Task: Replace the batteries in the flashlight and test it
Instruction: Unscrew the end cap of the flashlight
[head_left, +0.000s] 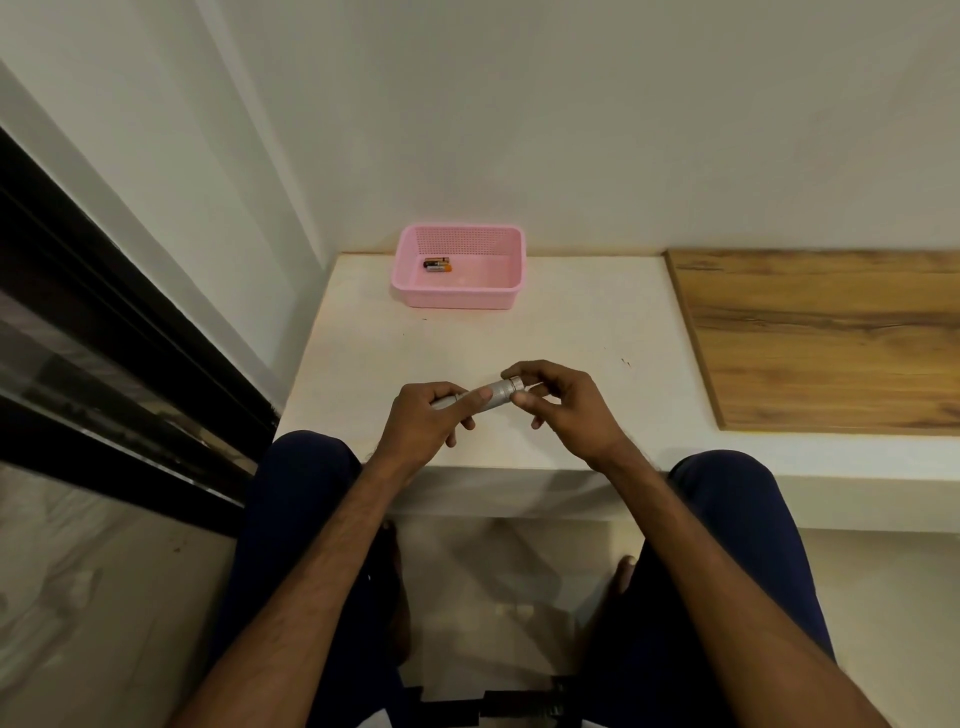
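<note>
Your left hand (423, 418) grips the body of the silver knurled metal flashlight (493, 396) above the white tabletop (571, 332); your right hand (563, 402) pinches its wider end between thumb and fingers. Two black-and-orange batteries (437, 265) lie inside the pink perforated plastic basket (460, 299), well apart beyond

home room | white ledge (467, 338), wood panel (831, 338), glass door (104, 312), tiled floor (78, 597)
</note>
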